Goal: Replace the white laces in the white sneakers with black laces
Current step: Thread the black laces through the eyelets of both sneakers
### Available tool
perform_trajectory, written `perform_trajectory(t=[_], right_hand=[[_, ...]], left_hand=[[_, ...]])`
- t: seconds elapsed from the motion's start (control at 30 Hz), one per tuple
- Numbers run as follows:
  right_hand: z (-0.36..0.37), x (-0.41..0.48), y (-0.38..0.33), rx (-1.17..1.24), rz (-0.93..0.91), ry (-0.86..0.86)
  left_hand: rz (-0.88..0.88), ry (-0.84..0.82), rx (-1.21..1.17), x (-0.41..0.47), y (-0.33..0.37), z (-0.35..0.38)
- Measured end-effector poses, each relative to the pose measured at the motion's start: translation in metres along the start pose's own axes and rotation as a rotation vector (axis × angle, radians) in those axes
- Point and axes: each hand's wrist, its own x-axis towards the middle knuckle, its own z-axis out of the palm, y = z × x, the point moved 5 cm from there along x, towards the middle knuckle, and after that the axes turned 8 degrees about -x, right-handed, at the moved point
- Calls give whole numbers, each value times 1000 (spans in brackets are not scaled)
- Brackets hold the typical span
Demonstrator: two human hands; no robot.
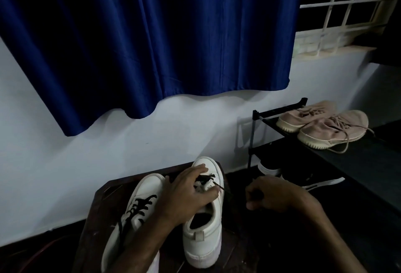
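Observation:
Two white sneakers stand on a small dark wooden table (102, 205). The left sneaker (138, 207) has black lacing through its eyelets. The right sneaker (206, 236) has a black lace (206, 178) crossing its front eyelets. My left hand (188, 194) rests on the right sneaker's tongue area, fingers spread over the lacing. A thin black lace strand (219, 186) runs from under that hand toward the right. My right hand (273, 194) hovers to the right of the shoe with curled fingers, apparently pinching the lace end; the dark floor hides the strand there.
A black shoe rack (271, 147) stands at the right against the wall, with a pair of beige sneakers (325, 125) on top and dark shoes (303, 177) below. A blue curtain (141, 40) hangs over the pale wall. A barred window (347, 12) is at upper right.

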Motion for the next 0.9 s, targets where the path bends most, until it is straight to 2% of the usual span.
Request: perform_trajectory(t=[0.07,0.13,0.2,0.27,0.33,0.4,0.43,0.53,0.6,0.63,0.77,0.9], right_hand=[[-6,6,-7,73,-6,205],[-16,10,-27,284,-55,473],[-20,12,-49,384,-116,598],[-16,13,-64,327,-131,658],[-13,13,-69,268,-101,676],[-14,11,-66,109,-66,616],[-12,10,-62,5,-54,530],[-1,3,-34,-164,11,115],[7,0,-21,-171,49,3],[5,2,-20,-150,55,46],[-15,9,-43,239,-60,511],[-14,8,-68,278,-84,661]], left_hand=[[1,16,-18,-1,0,0],[-10,23,-42,0,0,0],[-17,21,-68,0,-2,1],[-32,13,-103,0,-4,2],[-52,7,-127,1,-7,3],[-59,16,-137,1,-8,2],[-61,18,-137,1,-8,2],[-70,19,-132,0,-5,1],[-68,26,-136,-1,-5,0],[-67,30,-141,-1,-5,0],[-79,29,-157,1,-7,0],[-84,28,-193,2,-9,2]])
